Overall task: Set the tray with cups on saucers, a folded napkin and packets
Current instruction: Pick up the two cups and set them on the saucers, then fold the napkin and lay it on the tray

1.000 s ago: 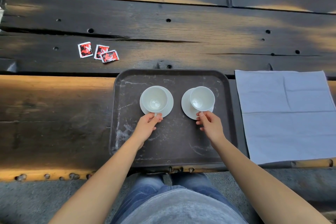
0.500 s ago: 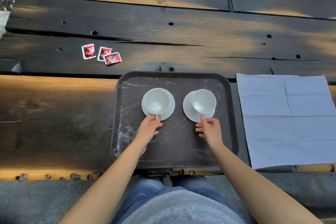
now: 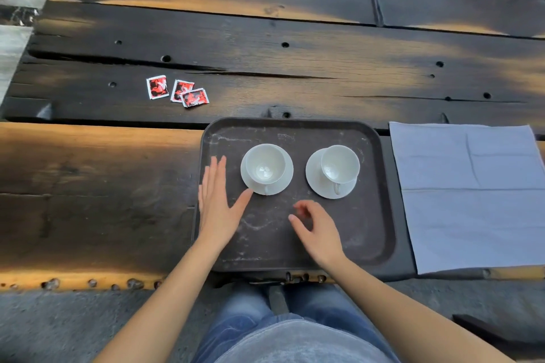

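Observation:
A dark scuffed tray [image 3: 374, 233] lies at the table's near edge. On it stand two white cups on white saucers: the left cup [image 3: 265, 163] on its saucer [image 3: 283, 183], the right cup [image 3: 339, 165] on its saucer [image 3: 315, 177]. My left hand [image 3: 216, 206] is spread flat over the tray's left rim, thumb tip near the left saucer. My right hand [image 3: 317, 227] hovers over the tray below the right saucer, fingers loosely curled and holding nothing. A pale blue napkin [image 3: 472, 194] lies unfolded right of the tray. Three red packets [image 3: 177, 91] lie on the table, up and left.
The table [image 3: 295, 68] is dark weathered planks with cracks, gaps and bolt holes. Its near edge [image 3: 73, 280] runs just below the tray. My lap in jeans [image 3: 280, 324] is below that.
Both hands have let go of the cup handles and drawn back. The left hand moved left and spread open; the right hand moved down and left. The view has shifted slightly.

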